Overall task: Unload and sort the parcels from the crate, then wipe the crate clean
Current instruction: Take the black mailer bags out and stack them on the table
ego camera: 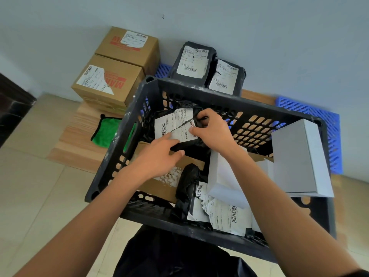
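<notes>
A black slotted crate (127, 124) stands in front of me. At its far left lies a black bag parcel with a torn white label (175, 124). My left hand (159, 154) grips its near edge and my right hand (213, 130) grips its right side. Lower in the crate lie a brown cardboard box (159, 186), another black bag parcel with a crumpled label (225, 214) and two white boxes (297, 158). Outside, two brown boxes (111, 76) are stacked at the left, and two black bag parcels (191, 62) lean against the wall.
A green cloth (105, 130) lies on a wooden board (77, 144) left of the crate. Blue plastic grids (319, 116) sit behind the crate at the right. A pale wall rises close behind, and beige floor tiles spread to the left.
</notes>
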